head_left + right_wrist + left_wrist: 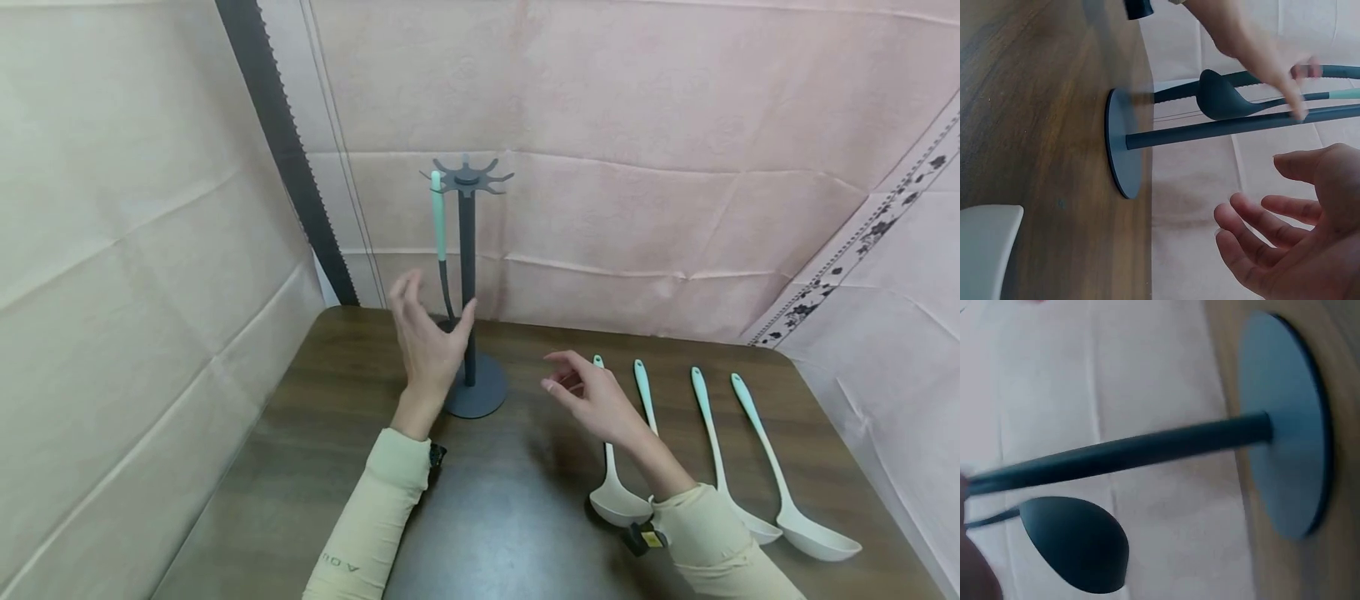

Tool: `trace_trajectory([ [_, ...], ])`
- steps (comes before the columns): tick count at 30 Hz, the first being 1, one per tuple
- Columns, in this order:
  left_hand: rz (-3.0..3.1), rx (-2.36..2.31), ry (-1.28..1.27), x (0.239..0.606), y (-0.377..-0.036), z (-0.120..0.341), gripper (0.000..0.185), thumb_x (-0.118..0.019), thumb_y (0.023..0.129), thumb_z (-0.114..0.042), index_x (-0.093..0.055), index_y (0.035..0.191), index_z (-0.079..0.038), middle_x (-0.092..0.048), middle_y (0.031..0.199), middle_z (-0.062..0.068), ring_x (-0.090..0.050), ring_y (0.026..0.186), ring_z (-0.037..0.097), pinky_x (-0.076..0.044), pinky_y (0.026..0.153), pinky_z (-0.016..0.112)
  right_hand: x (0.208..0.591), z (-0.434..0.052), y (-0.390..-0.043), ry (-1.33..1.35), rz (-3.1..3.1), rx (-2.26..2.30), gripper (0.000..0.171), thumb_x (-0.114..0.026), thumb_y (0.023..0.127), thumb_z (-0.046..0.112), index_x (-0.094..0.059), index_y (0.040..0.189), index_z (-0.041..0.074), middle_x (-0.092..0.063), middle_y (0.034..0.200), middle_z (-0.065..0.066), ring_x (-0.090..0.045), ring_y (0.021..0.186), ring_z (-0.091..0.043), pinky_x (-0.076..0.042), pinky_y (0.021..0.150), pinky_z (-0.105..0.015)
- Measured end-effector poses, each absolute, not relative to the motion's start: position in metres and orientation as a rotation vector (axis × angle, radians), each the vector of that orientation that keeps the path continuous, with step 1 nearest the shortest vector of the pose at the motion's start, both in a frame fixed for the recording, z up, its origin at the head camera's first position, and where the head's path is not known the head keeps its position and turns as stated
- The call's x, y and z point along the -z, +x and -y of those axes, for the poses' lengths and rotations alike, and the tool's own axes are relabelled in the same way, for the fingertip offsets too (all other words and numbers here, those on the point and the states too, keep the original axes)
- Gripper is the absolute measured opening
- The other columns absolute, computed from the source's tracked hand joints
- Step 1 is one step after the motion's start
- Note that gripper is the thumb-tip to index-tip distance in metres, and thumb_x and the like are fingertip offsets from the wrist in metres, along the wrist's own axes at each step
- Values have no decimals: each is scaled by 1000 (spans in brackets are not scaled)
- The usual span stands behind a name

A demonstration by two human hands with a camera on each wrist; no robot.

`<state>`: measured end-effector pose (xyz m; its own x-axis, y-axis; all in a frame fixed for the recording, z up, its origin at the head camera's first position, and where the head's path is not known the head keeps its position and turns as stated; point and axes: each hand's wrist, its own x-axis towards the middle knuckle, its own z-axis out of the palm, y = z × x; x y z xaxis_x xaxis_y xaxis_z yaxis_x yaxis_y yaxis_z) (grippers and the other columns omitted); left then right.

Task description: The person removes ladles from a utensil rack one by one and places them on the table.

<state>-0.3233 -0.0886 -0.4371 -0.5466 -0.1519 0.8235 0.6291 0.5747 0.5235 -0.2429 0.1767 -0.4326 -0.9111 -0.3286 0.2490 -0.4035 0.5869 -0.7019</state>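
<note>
A dark grey utensil stand [468,250] rises near the table's back edge, with a ring of hooks at its top. From one hook hangs a ladle [439,217] with a mint handle; its dark bowl [1075,544] shows in the left wrist view. My left hand [429,337] is raised beside the stand, fingers and thumb apart; whether the thumb touches the pole I cannot tell. My right hand [592,396] is held over the table with loosely bent fingers and nothing in them. Below it lies a white ladle [618,502] with a mint handle, partly covered by the hand.
More mint-handled utensils lie in a row on the right: one handle [643,387] runs under my right forearm, then a white ladle [708,417] and another white ladle [817,540]. Pale cloth [637,208] hangs behind the brown wooden table [300,475].
</note>
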Motion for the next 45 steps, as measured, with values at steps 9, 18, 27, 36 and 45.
trace_trajectory([
  [9,1851,894,-330,432,-315,72,40,-79,98,-28,-66,122,2,-69,111,16,-67,97,30,-58,81,40,434,-180,-243,615,2737,-1234,40,-70,105,23,-61,142,10,-75,108,-1,-71,101,-21,-60,90,-40],
  [18,2038,1067,-342,443,-316,71,40,-77,100,-25,-63,128,0,-72,106,15,-76,91,27,-64,77,41,432,-180,-242,621,2744,-1251,38,-68,106,23,-61,141,10,-74,107,-1,-71,101,-24,-60,89,-41],
  [27,2004,1213,-375,437,-320,76,31,-76,100,-14,-66,125,1,-75,103,15,-76,87,26,-64,73,39,433,-180,-242,621,2750,-1245,38,-68,106,24,-62,141,11,-74,107,0,-71,99,-20,-60,88,-39],
  [36,2139,1412,-468,428,-323,92,39,-57,109,-7,-50,147,2,-75,118,12,-75,108,28,-62,88,45,433,-179,-244,642,2732,-1221,37,-70,105,24,-63,140,10,-74,104,0,-70,96,-16,-60,86,-38],
  [45,2151,1260,-290,430,-323,97,32,-74,103,-26,-62,123,-3,-72,104,11,-71,87,23,-59,73,39,432,-176,-244,654,2731,-1209,37,-70,105,23,-63,139,9,-74,104,0,-70,95,-17,-60,86,-38],
])
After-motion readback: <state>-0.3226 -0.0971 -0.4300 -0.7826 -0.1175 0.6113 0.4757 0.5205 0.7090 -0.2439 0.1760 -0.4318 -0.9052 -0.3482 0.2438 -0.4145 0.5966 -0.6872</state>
